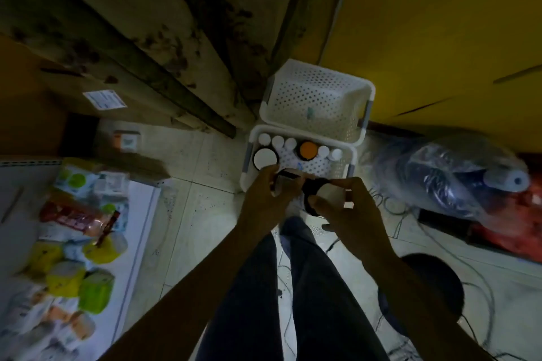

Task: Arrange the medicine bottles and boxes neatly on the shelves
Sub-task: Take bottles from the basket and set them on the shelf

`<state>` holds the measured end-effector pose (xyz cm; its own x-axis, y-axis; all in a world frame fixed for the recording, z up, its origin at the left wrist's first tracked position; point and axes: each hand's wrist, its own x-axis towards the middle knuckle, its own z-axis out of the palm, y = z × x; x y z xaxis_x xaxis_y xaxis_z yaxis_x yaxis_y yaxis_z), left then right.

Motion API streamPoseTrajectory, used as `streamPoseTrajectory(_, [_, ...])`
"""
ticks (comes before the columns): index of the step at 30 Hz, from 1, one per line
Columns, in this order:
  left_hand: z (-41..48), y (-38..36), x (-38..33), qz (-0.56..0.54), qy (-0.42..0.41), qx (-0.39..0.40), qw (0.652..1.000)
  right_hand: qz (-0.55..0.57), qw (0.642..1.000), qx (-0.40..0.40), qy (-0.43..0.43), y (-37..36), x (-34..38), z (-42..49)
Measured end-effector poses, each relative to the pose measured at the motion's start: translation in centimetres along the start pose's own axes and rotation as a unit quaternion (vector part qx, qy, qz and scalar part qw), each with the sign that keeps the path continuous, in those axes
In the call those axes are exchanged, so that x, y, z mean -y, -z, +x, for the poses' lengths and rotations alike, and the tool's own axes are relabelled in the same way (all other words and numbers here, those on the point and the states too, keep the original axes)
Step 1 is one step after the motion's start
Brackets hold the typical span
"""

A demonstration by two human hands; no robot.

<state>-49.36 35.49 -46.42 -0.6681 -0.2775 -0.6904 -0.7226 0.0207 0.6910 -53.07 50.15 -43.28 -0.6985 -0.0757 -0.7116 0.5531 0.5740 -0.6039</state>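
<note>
Currently both hands are low over the floor, above the near basket (pixel 352 159). The left hand (pixel 265 195) is curled round a small item (pixel 286 176), pale with a dark band; it is too blurred to tell whether it is a box or a bottle. The right hand (pixel 347 208) pinches a dark jar (pixel 313 192) between thumb and fingers. The two held things are just beside each other.

At 12 o'clock from the hands, the near basket holds:
- a row of white-capped bottles (pixel 277 141), standing upright along its far wall
- an orange-lidded jar (pixel 307 149) within that row
- a white-lidded jar (pixel 265 158) at the left end, touching the left fingertips

Further toward 12 o'clock, a second white basket (pixel 318 91) touches the first and leans against a yellow wall (pixel 440 23).

At 9 o'clock, a white shelf (pixel 140 214) carries green, yellow and red packs (pixel 96 290), loosely heaped. At 10 o'clock is a cardboard box (pixel 44 91) with a label. At 3 o'clock lies a plastic-wrapped bundle (pixel 457 173). At 5 o'clock cables (pixel 481 296) trail over the tiled floor.
</note>
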Motion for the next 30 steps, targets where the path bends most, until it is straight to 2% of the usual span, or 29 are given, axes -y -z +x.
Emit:
streamPoseTrajectory(2, [1.4, 0.2, 1.5, 0.146, -0.075, -0.039, 0.986, -0.07, 0.996, -0.037, 0.027, -1.3, -0.9, 1.8])
streamPoseTrajectory(4, [2.7, 0.7, 2.9, 0.27, -0.139, -0.053, 0.951, -0.141, 0.988, -0.042, 0.045, -2.6, -2.0, 4.0])
streamPoseTrajectory(6, [4.1, 1.1, 4.2, 0.381, -0.177, -0.013, 0.907, -0.171, 0.983, -0.024, 0.059, -3.7, -3.2, 6.2])
streamPoseTrajectory(9, [5.4, 1.6, 6.2, 0.496, -0.179, 0.08, 0.846, -0.199, 0.978, -0.012, 0.067, -5.7, -4.1, 8.5])
streamPoseTrajectory(12, [5.7, 2.1, 7.4, 0.556, -0.201, 0.109, 0.799, -0.101, 0.993, -0.068, 0.008, -7.9, -4.8, 10.2])
streamPoseTrajectory(15, [5.8, 2.7, 7.9, 0.569, -0.215, 0.101, 0.787, 0.067, 0.983, -0.127, -0.112, -9.2, -5.4, 11.6])
streamPoseTrajectory(18, [5.8, 2.9, 7.7, 0.578, -0.231, 0.106, 0.776, 0.141, 0.967, -0.136, -0.164, -9.8, -5.6, 12.2])
streamPoseTrajectory(20, [6.0, 2.7, 7.5, 0.588, -0.23, 0.115, 0.767, 0.148, 0.971, -0.109, -0.155, -10.1, -5.6, 12.4])
streamPoseTrajectory(27, [5.8, 2.6, 7.0, 0.564, -0.207, 0.13, 0.789, 0.095, 0.981, -0.066, -0.154, -9.7, -5.6, 12.2])
streamPoseTrajectory(30, [5.1, 2.7, 6.6, 0.532, -0.211, 0.109, 0.813, -0.002, 0.995, -0.048, -0.085, -7.8, -4.8, 10.6])
